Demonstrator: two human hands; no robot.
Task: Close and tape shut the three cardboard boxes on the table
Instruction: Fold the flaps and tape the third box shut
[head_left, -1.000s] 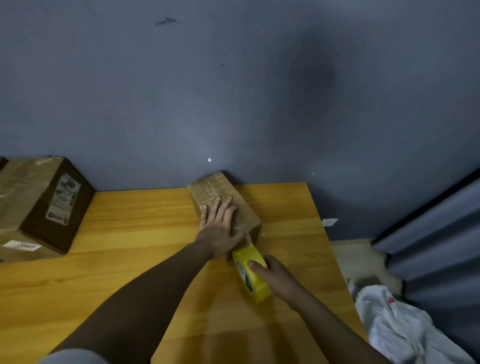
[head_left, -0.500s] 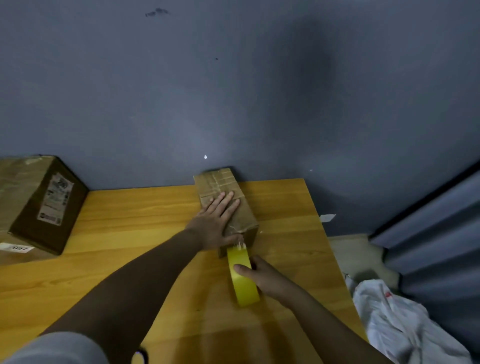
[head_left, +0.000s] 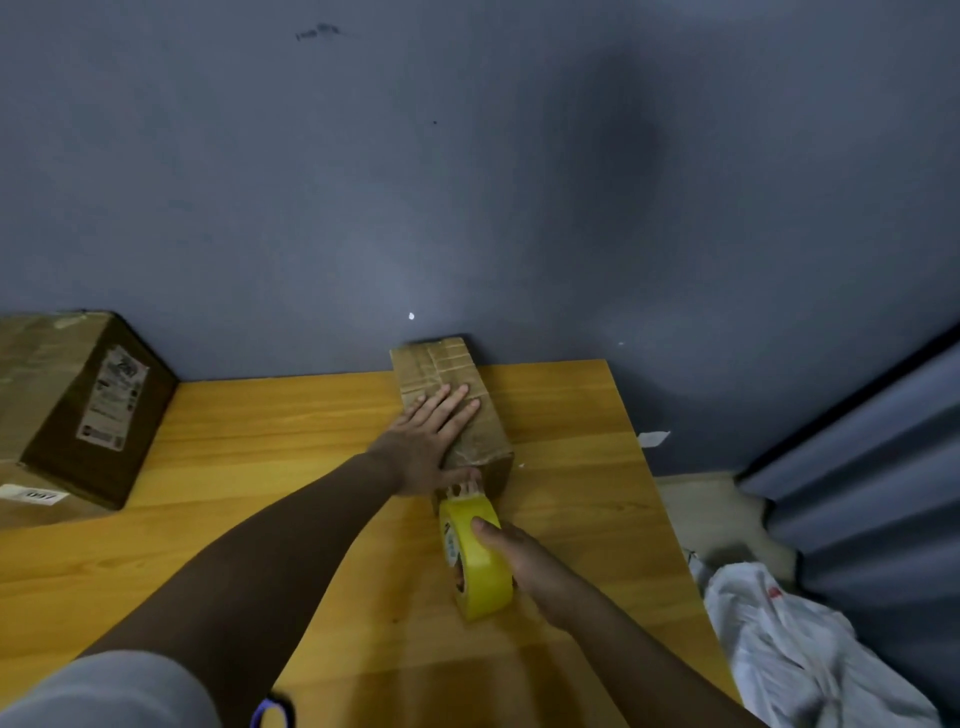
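A small closed cardboard box (head_left: 441, 366) lies on the wooden table (head_left: 270, 415), its far end against the grey wall. My left hand (head_left: 428, 439) presses flat on its top with straight fingers, thumb at the near edge. My right hand (head_left: 511, 545) grips a yellow tape roll (head_left: 475, 558) standing on edge just in front of the box's near end; a short strip of clear tape runs from the roll up to that end. A larger cardboard box (head_left: 78, 395) with a white label sits at the far left. A third box is not in view.
The table's right edge (head_left: 660, 519) drops to the floor, where a white cloth or bag (head_left: 795, 649) lies. A dark blue curtain (head_left: 872, 467) hangs at the right. A grey wall stands directly behind the table.
The small box has turned so that it points straighter away from me. The tape roll has shifted slightly left and stands closer to the box's near end. My left hand stays flat on top.
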